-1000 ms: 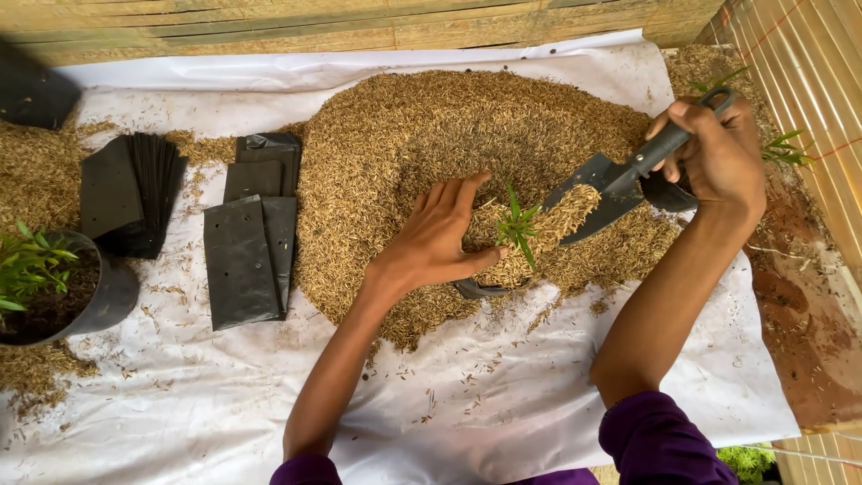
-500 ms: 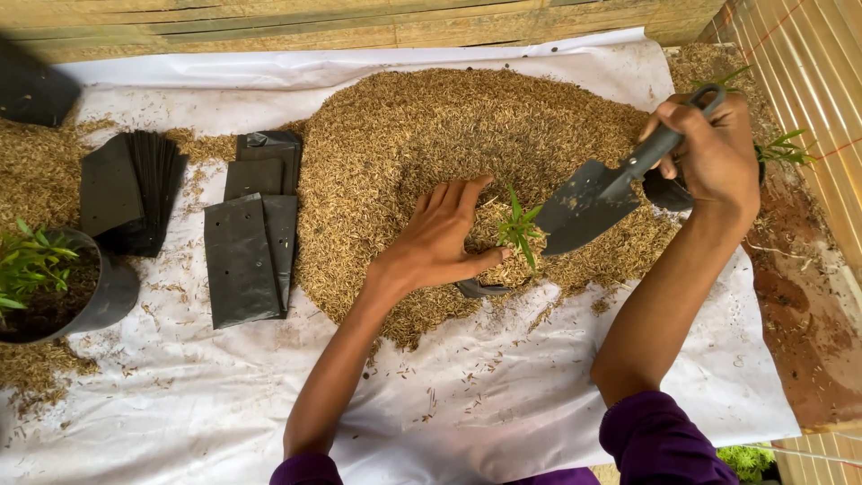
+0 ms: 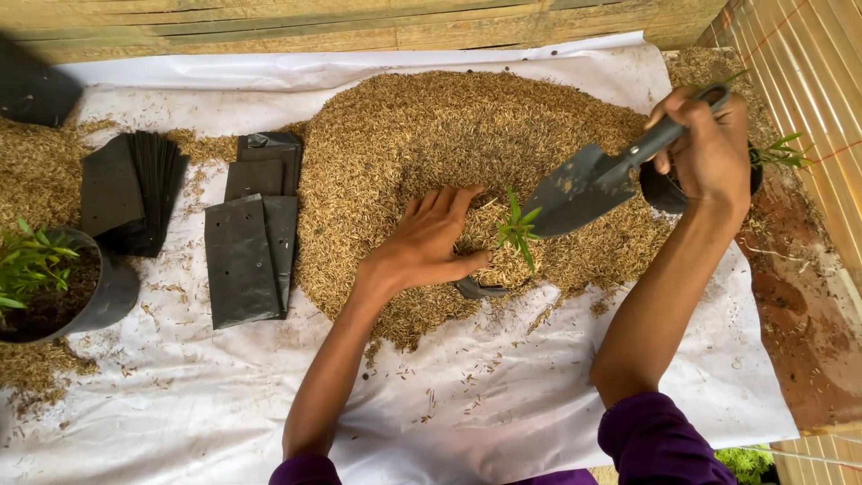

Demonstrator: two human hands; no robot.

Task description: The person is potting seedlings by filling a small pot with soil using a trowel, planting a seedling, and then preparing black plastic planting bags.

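Between your two hands stands the seedling (image 3: 517, 230), upright in a small black bag (image 3: 476, 289) sunk in the husk pile (image 3: 431, 126). Your left hand (image 3: 431, 242) cups that bag, fingers spread, and is nearer. Your right hand (image 3: 709, 148) grips the trowel (image 3: 575, 190), its long axis slanting down-left, tip just beside the leaves.

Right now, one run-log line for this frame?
left hand: steadies seedling in husk-filled bag | right hand: holds trowel | husk pile
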